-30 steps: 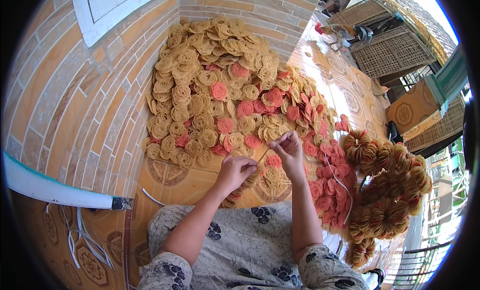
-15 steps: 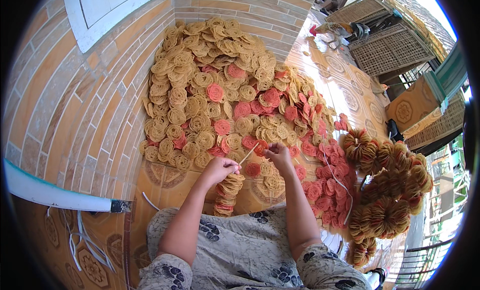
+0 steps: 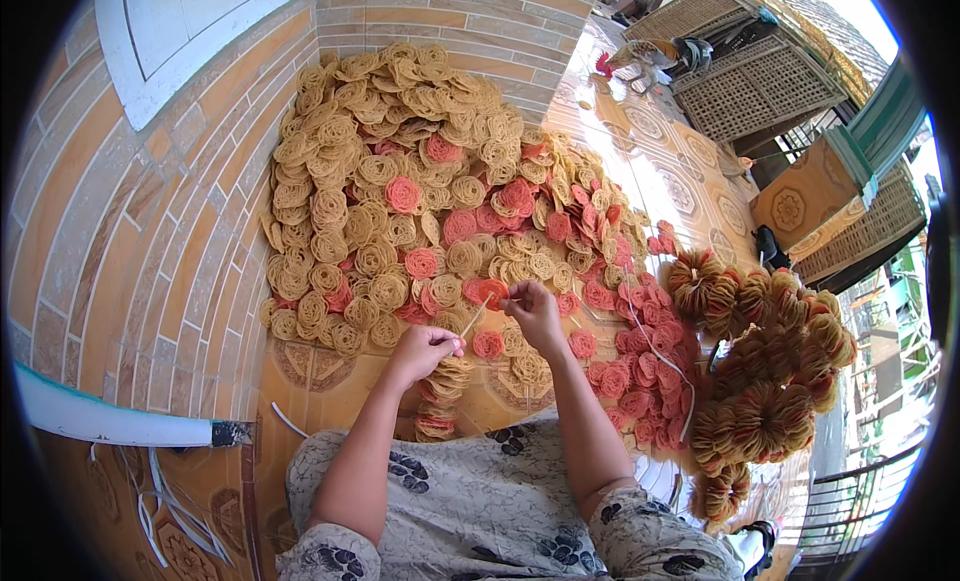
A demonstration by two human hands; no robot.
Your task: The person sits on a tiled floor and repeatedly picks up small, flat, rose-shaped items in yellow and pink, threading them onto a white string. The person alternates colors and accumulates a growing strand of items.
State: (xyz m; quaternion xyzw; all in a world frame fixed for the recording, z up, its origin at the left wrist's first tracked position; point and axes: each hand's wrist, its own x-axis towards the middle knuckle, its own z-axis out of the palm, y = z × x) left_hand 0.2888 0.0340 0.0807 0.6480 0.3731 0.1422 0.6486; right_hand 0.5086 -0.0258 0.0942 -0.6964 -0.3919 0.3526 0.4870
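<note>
A big heap of tan and pink spiral discs [image 3: 400, 191] lies on the patterned floor against a brick wall. My left hand [image 3: 425, 349] is closed on the top of a hanging string of threaded discs [image 3: 440, 401] and on the low end of a thin pale strip [image 3: 476, 316]. My right hand [image 3: 530, 309] pinches the strip's upper end beside a pink disc [image 3: 490, 291]. Another pink disc [image 3: 488, 344] lies just under my hands.
Finished bundles of strung discs [image 3: 770, 381] are piled at the right, with loose pink discs [image 3: 630, 371] beside them. Woven panels [image 3: 770, 81] and a wooden box [image 3: 810, 196] stand further back. A white pipe [image 3: 110, 421] lies at the left. My patterned clothing fills the bottom.
My hands have drawn apart from over a pink disc: the left moved down and left with the string, the right stayed up, and the strip is stretched between them.
</note>
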